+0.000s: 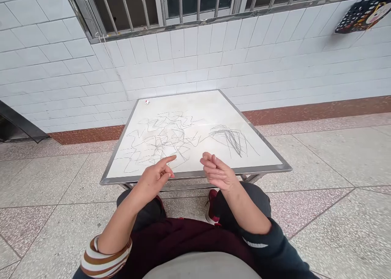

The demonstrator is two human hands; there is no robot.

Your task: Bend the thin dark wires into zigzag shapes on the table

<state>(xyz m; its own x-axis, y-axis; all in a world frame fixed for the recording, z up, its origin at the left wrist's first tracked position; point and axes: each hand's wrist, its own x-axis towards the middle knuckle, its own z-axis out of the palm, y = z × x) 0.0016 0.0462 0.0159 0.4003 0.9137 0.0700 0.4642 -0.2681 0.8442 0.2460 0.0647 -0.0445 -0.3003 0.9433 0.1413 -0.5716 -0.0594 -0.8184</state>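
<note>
A low square table with a metal rim and a white top stands against the tiled wall. Grey pencil scribbles cover much of its top. My left hand hovers over the near edge with the index finger pointing out and the other fingers curled, holding nothing. My right hand is just to its right, above the same edge, fingers loosely apart and empty. A tiny red-and-white object lies at the table's far left corner.
A white tiled wall with a barred window rises behind the table. Speckled floor tiles lie all around. A dark patterned bag hangs at the upper right. My knees and red shoes are under the near edge.
</note>
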